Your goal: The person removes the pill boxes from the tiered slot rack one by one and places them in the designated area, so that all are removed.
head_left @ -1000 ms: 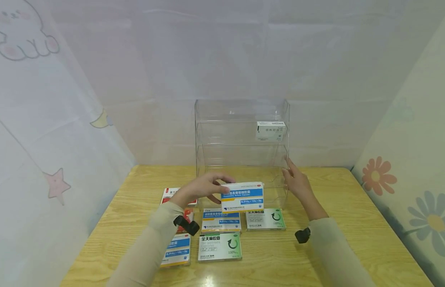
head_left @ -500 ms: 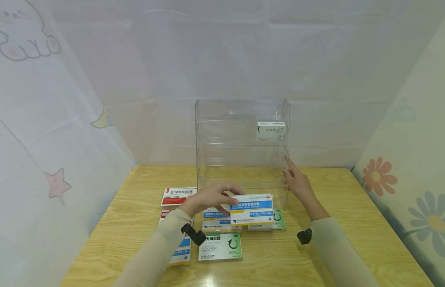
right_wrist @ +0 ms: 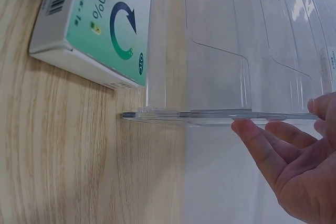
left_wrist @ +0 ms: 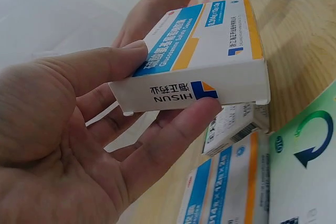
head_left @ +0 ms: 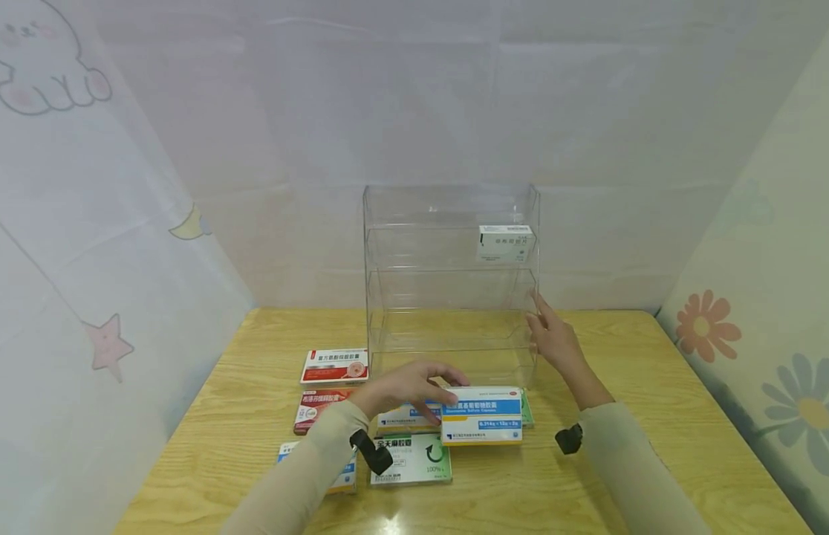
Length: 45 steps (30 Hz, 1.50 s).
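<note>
My left hand [head_left: 414, 390] pinches a blue-and-white medicine box [head_left: 483, 420] by its left end, tilted above the table. In the left wrist view, the thumb lies on the printed face of that medicine box [left_wrist: 194, 51] and the fingers are underneath. Below it, a similar blue-and-white box [head_left: 404, 425] and a green-and-white box [head_left: 527, 407] are partly covered. My right hand [head_left: 558, 342] holds the right side panel of a clear tiered acrylic rack [head_left: 448, 345]. In the right wrist view, fingertips meet the panel's edge [right_wrist: 210, 114].
A white box [head_left: 504, 244] sits at the right of an upper tier. On the wooden table [head_left: 575, 490] lie a red-and-white box [head_left: 334, 366], a red box [head_left: 314, 409], a further blue-and-white box [head_left: 344, 479] and a green-and-white box [head_left: 414, 464]. Patterned cloth [head_left: 414, 111] hangs behind.
My left hand has carried the blue-and-white box rightward and down towards the front, away from the rack, uncovering the red boxes on the left. The right hand has stayed on the rack's side.
</note>
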Each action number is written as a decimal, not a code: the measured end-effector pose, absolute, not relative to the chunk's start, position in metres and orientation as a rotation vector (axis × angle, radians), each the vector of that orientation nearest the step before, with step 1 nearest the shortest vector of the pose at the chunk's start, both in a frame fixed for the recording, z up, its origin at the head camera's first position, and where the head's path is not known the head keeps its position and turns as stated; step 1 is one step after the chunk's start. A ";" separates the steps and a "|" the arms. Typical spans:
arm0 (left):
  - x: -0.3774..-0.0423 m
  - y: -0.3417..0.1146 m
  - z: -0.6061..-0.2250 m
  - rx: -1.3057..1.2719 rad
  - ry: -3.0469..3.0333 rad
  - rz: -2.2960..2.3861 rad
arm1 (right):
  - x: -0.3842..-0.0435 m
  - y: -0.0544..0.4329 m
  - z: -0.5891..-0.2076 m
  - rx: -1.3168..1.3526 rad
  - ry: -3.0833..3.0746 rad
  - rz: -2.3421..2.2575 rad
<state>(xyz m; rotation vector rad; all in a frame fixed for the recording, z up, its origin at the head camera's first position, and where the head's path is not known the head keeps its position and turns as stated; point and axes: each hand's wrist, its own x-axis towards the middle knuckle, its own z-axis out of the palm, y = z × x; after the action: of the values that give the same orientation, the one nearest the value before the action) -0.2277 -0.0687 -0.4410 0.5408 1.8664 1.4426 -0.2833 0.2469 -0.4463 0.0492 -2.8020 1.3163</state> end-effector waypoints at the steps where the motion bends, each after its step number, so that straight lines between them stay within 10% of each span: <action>1: -0.227 -0.068 -0.442 0.544 1.863 1.439 | -0.284 0.247 -0.446 0.047 -2.802 1.312; 45: -0.196 -0.037 -0.467 0.527 1.800 1.324 | -0.281 0.245 -0.446 0.047 -2.815 1.286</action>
<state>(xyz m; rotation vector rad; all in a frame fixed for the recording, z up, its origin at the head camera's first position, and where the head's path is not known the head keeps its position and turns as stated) -0.1964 -0.0367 -0.4666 0.5274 1.8003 1.3239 -0.2813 0.2454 -0.4459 0.0467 -2.8151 1.2865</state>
